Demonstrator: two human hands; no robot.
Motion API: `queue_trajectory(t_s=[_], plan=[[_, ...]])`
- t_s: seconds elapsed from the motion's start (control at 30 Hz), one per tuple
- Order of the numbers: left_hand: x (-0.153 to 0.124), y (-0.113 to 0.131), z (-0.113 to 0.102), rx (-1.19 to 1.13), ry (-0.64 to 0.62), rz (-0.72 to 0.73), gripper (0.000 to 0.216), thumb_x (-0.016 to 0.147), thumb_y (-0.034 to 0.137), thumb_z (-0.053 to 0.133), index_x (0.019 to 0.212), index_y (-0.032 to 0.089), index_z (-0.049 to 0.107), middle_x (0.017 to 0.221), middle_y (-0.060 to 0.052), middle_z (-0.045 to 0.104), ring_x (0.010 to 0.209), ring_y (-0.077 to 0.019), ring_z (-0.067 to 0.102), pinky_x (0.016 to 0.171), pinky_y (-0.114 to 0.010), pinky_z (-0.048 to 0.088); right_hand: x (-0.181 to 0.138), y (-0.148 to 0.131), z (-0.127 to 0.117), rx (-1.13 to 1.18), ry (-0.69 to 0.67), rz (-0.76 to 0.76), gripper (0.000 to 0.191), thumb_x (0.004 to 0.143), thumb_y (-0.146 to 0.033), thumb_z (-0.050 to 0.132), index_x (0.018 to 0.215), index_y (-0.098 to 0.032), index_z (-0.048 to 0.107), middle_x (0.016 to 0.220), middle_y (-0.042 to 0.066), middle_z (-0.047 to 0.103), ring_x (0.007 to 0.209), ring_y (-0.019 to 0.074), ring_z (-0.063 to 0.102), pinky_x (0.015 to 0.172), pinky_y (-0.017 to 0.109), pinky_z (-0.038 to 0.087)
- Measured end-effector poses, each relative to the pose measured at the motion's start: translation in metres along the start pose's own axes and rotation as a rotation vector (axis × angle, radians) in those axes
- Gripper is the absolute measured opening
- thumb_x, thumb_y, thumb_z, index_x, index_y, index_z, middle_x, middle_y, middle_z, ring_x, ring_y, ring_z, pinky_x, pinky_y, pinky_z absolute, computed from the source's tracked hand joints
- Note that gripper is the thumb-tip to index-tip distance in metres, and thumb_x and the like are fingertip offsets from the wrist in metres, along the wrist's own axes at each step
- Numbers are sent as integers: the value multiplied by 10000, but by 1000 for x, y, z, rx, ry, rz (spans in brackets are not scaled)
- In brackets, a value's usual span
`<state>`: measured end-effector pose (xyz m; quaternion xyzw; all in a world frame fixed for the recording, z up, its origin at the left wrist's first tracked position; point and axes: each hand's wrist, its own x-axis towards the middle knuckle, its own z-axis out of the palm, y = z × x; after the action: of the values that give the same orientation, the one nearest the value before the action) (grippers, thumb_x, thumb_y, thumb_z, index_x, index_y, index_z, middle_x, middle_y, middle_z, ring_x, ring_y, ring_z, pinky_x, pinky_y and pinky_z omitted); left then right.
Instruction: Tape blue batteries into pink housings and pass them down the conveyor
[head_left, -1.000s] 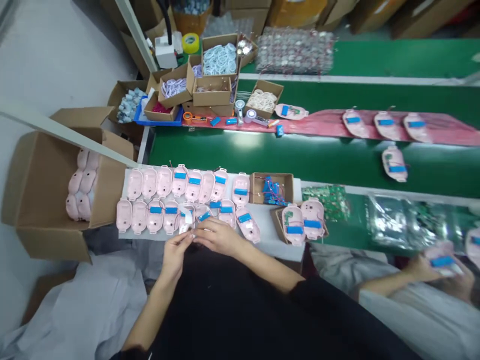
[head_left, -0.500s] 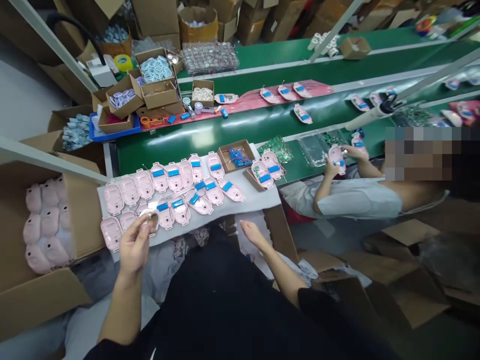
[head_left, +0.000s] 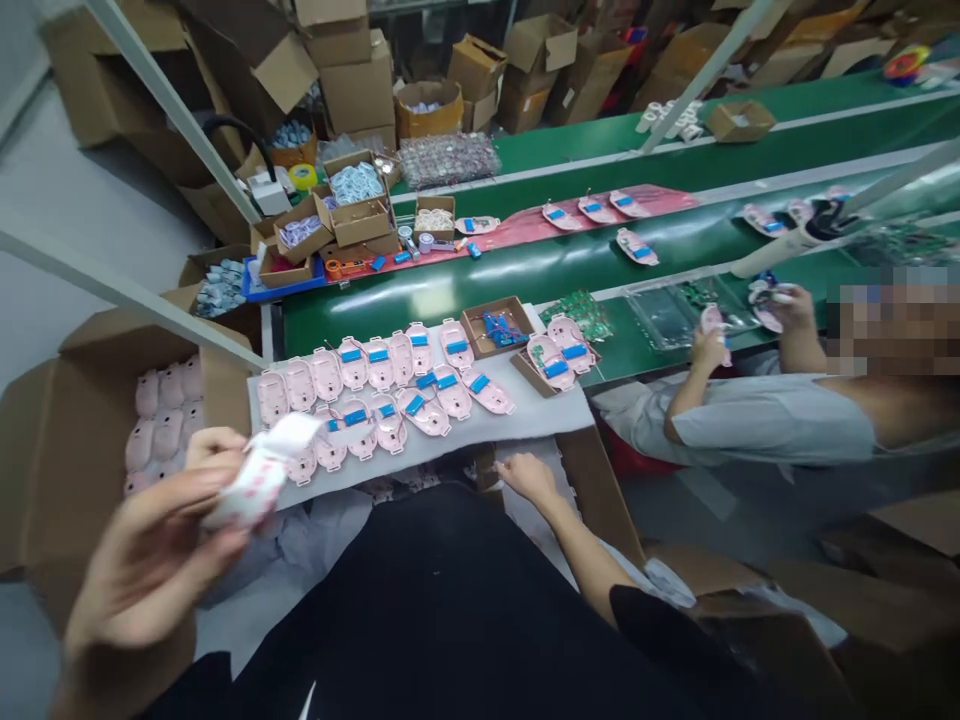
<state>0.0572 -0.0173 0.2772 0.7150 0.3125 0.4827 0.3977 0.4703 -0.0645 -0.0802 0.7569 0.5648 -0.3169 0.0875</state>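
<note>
My left hand (head_left: pixel 169 535), raised close to the camera, grips a roll of white tape (head_left: pixel 255 485) with red print between thumb and fingers; a loose white flap stands off its top. The roll is slightly blurred. My right hand (head_left: pixel 529 478) hovers by the front edge of the bench, fingers curled together; whatever they hold, if anything, is hidden. Two rows of pink plastic shells (head_left: pixel 326 375) lie on a white foam sheet (head_left: pixel 525 415) beyond my hands. Many carry blue battery packs (head_left: pixel 478 383); those at the left end are bare, and my left hand's roll covers some.
A small box of blue batteries (head_left: pixel 495 328) and green circuit boards (head_left: pixel 581 312) stand behind the shells. A carton of pink shells (head_left: pixel 45 470) is at left. Past the bench runs a green conveyor (head_left: pixel 360 310). At right a co-worker's hands (head_left: pixel 709 345) handle a shell.
My left hand has come nearer the camera and lower left with the tape roll, turning its printed side into view. My right hand stays near the bench edge. The view has shifted left.
</note>
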Motion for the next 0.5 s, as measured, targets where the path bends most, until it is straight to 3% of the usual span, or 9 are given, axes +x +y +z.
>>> queue_trajectory(t_s=[0.1, 0.17, 0.23, 0.3, 0.4, 0.5], plan=[[18, 2, 18, 563, -394, 267, 628, 814, 26, 716, 1379, 278, 605, 908, -13, 739, 897, -224, 686, 1035, -524, 460, -1, -33, -38, -90, 26, -160, 502, 1035, -491, 421, 961, -202, 824, 1040, 171, 770, 1057, 303, 715, 895, 349, 503], [23, 2, 31, 881, -476, 377, 643, 871, 16, 645, 1439, 291, 528, 913, 5, 737, 868, -193, 691, 1103, -522, 358, -2, -48, -54, -201, 28, -304, 334, 967, -380, 566, 1095, -177, 799, 1198, 191, 732, 1167, 328, 670, 931, 369, 502], [22, 1, 40, 1073, -513, 413, 588, 894, 24, 609, 1422, 272, 537, 949, -12, 747, 920, -206, 705, 1122, -511, 302, -4, -57, -63, -298, -32, -427, 371, 883, -303, 679, 1220, -166, 750, 1280, 202, 696, 1192, 344, 654, 920, 385, 514], [18, -1, 46, 1130, -579, 412, 560, 907, 35, 569, 1425, 243, 536, 981, -39, 753, 977, -229, 706, 1122, -506, 285, -9, -64, -69, -314, -73, -472, 337, 936, -370, 641, 1162, -156, 769, 1172, 203, 733, 1085, 342, 698, 873, 391, 527], [13, -3, 48, 992, -644, 351, 581, 918, 42, 525, 1470, 210, 464, 980, -53, 740, 970, -229, 698, 1114, -508, 302, -24, -75, -82, -260, 9, -584, 447, 1026, -455, 496, 891, -159, 802, 917, 176, 752, 934, 315, 720, 841, 378, 514], [11, -8, 49, 824, -658, 291, 617, 928, 47, 514, 1509, 216, 392, 1018, -59, 726, 971, -223, 691, 1128, -529, 305, -43, -87, -104, -222, 91, -846, 204, 941, -253, 607, 838, -175, 765, 937, 140, 729, 993, 291, 679, 864, 358, 483]])
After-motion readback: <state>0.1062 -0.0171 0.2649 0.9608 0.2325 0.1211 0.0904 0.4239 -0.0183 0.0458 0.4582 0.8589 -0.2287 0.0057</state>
